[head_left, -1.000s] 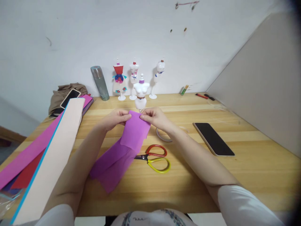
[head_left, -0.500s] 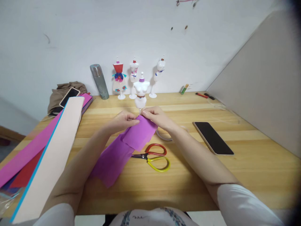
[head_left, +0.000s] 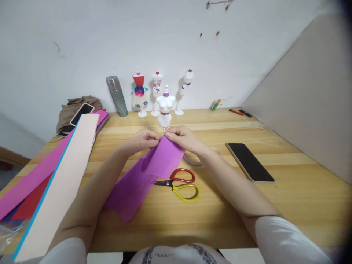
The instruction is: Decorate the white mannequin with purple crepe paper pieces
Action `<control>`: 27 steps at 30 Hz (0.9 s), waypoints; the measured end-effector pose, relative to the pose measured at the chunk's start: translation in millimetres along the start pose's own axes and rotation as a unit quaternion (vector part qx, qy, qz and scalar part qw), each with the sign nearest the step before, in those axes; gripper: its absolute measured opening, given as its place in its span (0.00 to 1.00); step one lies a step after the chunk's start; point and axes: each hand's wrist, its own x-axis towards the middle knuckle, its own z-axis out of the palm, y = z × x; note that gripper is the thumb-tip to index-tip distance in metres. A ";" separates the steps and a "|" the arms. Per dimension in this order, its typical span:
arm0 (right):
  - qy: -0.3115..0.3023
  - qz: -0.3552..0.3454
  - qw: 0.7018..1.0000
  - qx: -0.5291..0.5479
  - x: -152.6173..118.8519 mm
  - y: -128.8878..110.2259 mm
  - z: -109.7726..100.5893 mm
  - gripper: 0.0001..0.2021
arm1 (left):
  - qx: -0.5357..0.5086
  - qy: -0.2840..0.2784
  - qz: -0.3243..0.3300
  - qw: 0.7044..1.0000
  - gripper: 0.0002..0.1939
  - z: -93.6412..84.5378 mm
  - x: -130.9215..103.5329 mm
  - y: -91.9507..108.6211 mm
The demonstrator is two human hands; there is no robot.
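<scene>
A long strip of purple crepe paper (head_left: pixel 132 187) runs slantwise over the table, its upper end folded over. Both hands pinch it near the fold: my left hand (head_left: pixel 143 141) at the left edge, my right hand (head_left: pixel 184 138) at the top corner. The folded flap hangs toward me between them. Just beyond my fingers stands a white mini mannequin (head_left: pixel 165 104) with a purple neck band and a brown waist band. Scissors (head_left: pixel 181 185) with one red and one yellow handle lie below the hands, their blades partly under the paper.
Three more mini mannequins, one in a red top (head_left: pixel 139 80), stand along the wall beside a grey bottle (head_left: pixel 117 97). Coloured paper sheets (head_left: pixel 68 165) and a phone lie left. Another phone (head_left: pixel 250 161) lies right. A roll of tape (head_left: pixel 192 159) is half hidden by my right wrist.
My left fingers have shifted slightly left along the purple paper, and the folded flap now opens a little more to the right. My right hand keeps its pinch.
</scene>
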 end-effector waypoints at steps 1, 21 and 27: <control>-0.003 -0.003 1.000 -0.005 0.1 0.4 0.0 0.25 | 0.008 0.006 0.009 1.000 0.15 0.8 0.7 -0.1; 0.006 0.002 0.998 -0.055 -0.4 2.1 5.1 0.20 | 0.198 0.132 0.083 0.968 0.10 6.4 5.7 -7.7; -0.003 -0.001 0.999 -0.048 -1.3 -2.5 5.6 0.21 | 0.142 0.163 0.077 0.973 0.08 8.0 7.2 -11.9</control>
